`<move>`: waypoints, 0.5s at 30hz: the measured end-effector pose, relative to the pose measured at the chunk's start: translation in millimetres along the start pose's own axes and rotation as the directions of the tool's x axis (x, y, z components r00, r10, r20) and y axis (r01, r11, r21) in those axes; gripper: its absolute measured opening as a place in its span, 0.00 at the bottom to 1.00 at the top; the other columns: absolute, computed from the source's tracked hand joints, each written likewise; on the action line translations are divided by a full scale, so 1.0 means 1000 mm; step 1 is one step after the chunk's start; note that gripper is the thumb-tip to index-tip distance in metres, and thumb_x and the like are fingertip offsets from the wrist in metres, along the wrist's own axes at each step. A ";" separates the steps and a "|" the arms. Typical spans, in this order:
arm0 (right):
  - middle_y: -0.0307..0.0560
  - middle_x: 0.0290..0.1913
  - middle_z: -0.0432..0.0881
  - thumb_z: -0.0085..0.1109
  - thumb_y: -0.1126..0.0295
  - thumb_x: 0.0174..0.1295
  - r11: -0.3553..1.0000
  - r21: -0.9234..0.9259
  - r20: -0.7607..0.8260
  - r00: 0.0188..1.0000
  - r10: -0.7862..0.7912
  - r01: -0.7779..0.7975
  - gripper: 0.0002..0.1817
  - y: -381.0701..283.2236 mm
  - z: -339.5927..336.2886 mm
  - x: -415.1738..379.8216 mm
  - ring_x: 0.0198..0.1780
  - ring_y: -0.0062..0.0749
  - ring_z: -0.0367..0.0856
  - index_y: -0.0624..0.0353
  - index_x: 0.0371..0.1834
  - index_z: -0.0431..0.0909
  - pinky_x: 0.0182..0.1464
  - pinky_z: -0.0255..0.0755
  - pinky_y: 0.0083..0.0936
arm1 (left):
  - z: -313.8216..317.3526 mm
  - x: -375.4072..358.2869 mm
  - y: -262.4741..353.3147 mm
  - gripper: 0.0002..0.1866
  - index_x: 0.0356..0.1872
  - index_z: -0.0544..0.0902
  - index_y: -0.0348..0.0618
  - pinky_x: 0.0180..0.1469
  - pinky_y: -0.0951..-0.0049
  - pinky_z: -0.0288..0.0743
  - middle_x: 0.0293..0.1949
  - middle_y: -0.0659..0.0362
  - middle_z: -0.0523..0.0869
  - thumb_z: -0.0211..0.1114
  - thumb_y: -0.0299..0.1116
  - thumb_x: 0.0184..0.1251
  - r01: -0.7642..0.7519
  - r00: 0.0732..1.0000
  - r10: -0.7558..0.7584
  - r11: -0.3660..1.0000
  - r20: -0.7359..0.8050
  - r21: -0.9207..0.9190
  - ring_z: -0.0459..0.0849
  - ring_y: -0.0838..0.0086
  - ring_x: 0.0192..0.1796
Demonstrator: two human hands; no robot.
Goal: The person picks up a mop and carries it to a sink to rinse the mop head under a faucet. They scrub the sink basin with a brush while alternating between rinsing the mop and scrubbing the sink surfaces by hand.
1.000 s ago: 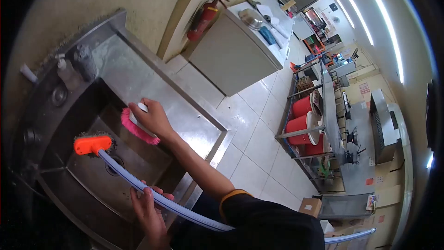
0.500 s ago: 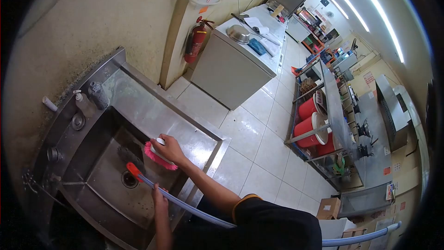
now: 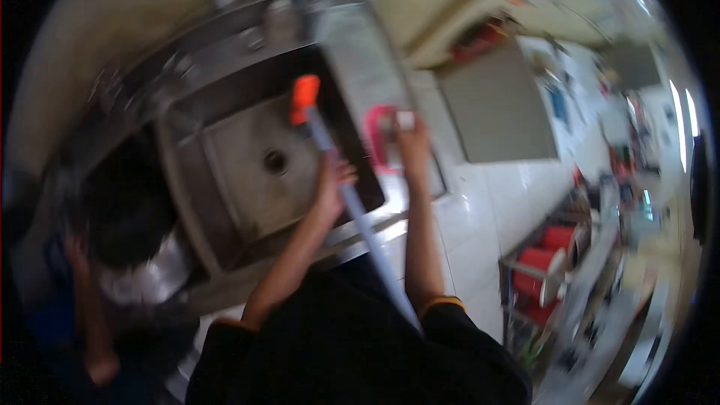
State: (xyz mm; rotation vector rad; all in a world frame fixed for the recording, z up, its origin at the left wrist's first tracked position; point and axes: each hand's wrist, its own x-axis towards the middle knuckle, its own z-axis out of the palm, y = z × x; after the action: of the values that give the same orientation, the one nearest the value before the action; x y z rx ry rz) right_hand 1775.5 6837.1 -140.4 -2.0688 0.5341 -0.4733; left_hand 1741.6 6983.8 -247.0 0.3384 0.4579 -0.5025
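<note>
Left hand (image 3: 328, 189) grips the long pale-blue pole (image 3: 361, 219) of the orange brush head (image 3: 305, 96), positioned over the grey steel sink (image 3: 244, 151), upper left of centre. Right hand (image 3: 412, 146) grips the pink-bristled brush (image 3: 375, 135), centre. A firm pole grip should steady the head.

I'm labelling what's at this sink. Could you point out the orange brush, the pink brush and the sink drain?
Orange brush (image 3: 305, 92): head view, on its orange head.
Pink brush (image 3: 373, 131): head view, on its blurred pink bristles.
Sink drain (image 3: 275, 161): head view, on its dark opening.
</note>
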 end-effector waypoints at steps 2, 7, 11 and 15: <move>0.42 0.15 0.69 0.58 0.60 0.59 0.992 0.114 0.118 0.992 0.046 -0.059 0.18 -0.034 -0.009 -0.001 0.20 0.19 0.65 0.65 0.22 0.72 0.21 0.60 0.26 | 0.013 -0.011 -0.005 0.19 0.46 0.68 0.52 0.20 0.84 0.60 0.24 0.66 0.67 0.59 0.50 0.62 0.071 0.995 -0.074 0.996 -0.064 -0.046 0.64 0.82 0.21; 0.38 0.15 0.68 0.58 0.62 0.60 0.997 -0.030 0.242 0.968 -0.068 0.078 0.17 -0.018 0.031 0.002 0.19 0.17 0.62 0.63 0.20 0.71 0.21 0.58 0.22 | -0.044 -0.014 -0.046 0.13 0.37 0.64 0.53 0.17 0.81 0.58 0.21 0.66 0.65 0.53 0.48 0.66 0.157 0.893 -0.144 0.988 -0.427 -0.003 0.62 0.82 0.18; 0.54 0.22 0.78 0.59 0.59 0.56 0.951 -0.175 0.502 0.854 -0.136 0.254 0.16 0.026 0.116 0.001 0.24 0.37 0.78 0.63 0.24 0.74 0.27 0.69 0.32 | -0.082 -0.009 -0.079 0.11 0.34 0.62 0.51 0.14 0.78 0.58 0.18 0.64 0.65 0.49 0.44 0.69 0.223 0.741 -0.175 0.975 -0.649 -0.008 0.61 0.79 0.15; 0.56 0.29 0.81 0.60 0.52 0.51 0.885 -0.300 0.648 0.757 -0.084 0.355 0.19 0.139 0.207 -0.010 0.35 0.52 0.80 0.57 0.34 0.80 0.38 0.74 0.40 | -0.086 -0.024 -0.094 0.12 0.35 0.62 0.51 0.14 0.77 0.60 0.18 0.63 0.65 0.50 0.45 0.69 0.226 0.732 -0.196 0.973 -0.652 -0.040 0.63 0.78 0.15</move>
State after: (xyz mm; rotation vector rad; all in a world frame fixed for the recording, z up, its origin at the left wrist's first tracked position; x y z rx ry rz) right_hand 1848.9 6917.8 -364.8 -2.5348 -0.0348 0.2377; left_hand 1644.9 6951.0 -326.3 0.5085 1.1881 -0.6122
